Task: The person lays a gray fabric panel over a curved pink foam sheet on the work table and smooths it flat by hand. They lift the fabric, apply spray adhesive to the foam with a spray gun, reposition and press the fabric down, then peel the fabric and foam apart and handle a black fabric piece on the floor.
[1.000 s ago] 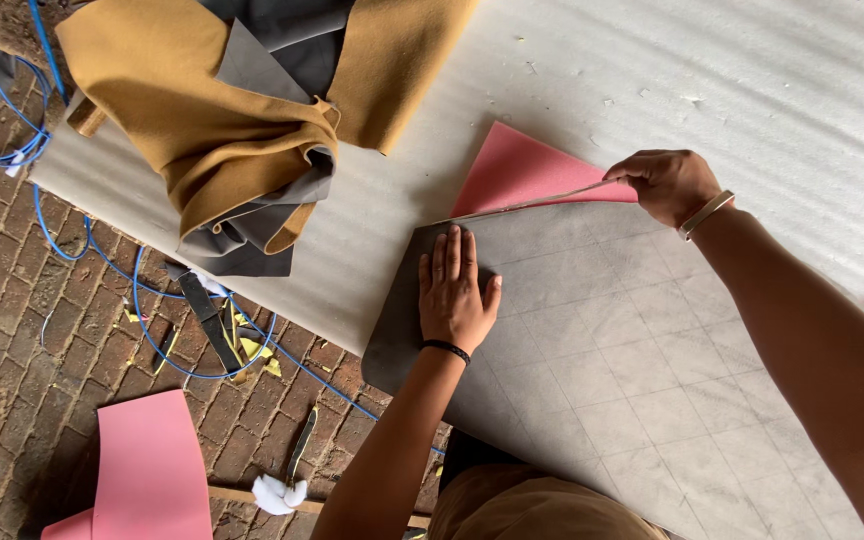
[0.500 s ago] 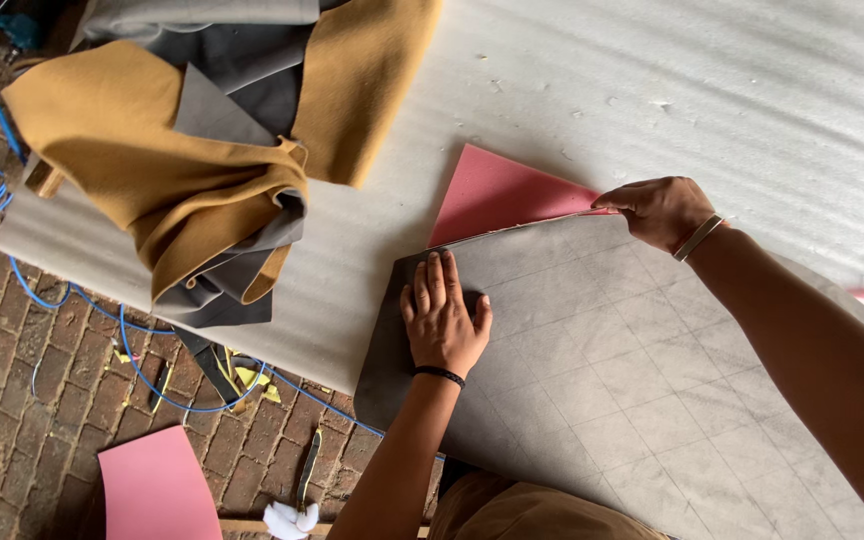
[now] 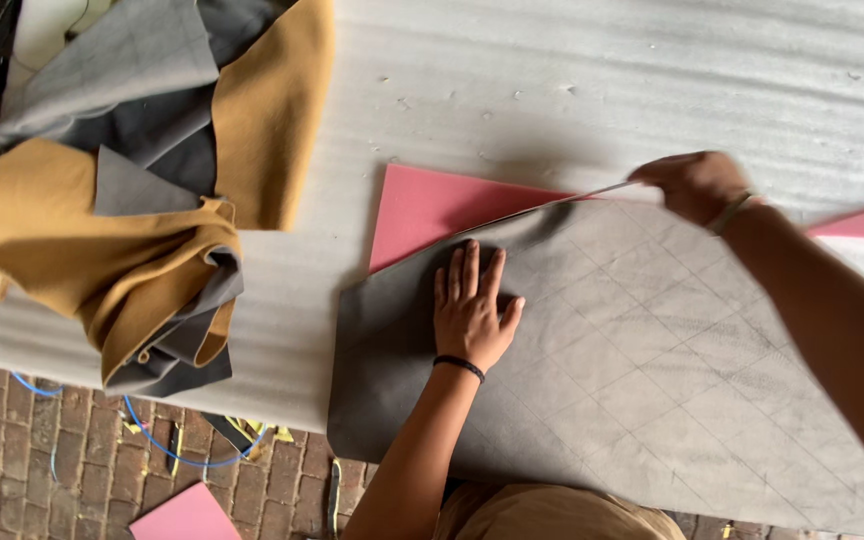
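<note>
Pressing flat, fingers spread: left hand (image 3: 472,310) on large grey fabric sheet with chalked grid lines (image 3: 652,380), lying over white ribbed foam table cover (image 3: 592,90). Right hand (image 3: 697,185) pinching sheet's far edge, lifted above pink foam board (image 3: 432,210). Mustard-and-grey fabric pile (image 3: 142,210) far left.

A fabric-cutting workshop: a foam-covered worktable (image 3: 572,90), heaped cloth pieces (image 3: 142,210), brick floor (image 3: 42,470) with blue cables (image 3: 152,440).
</note>
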